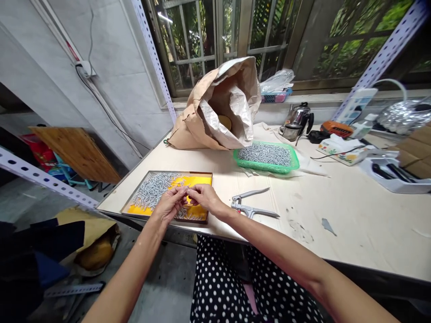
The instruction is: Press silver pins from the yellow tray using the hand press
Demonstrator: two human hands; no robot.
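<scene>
Above a shallow tray (209,179) my left hand (170,202) and my right hand (204,197) meet, fingertips pinched close together. Whatever sits between the fingertips is too small to name. Many small silvery metal pieces (153,188), looking like screws or pins, lie heaped on the tray's yellow bottom (193,180), mostly at the left. To the right of my right hand, hand pliers (252,210) with grey handles lie on the table, handles spread. A green plastic basket (294,163) farther back holds a pile of similar silvery pieces (264,154).
A large open brown paper bag (188,125) leans at the back of the table (310,202). A steel kettle (298,116), an orange device (336,129), a tissue box (346,150) and a white bin (387,179) stand at the right. A grey scrap (327,225) lies near the front.
</scene>
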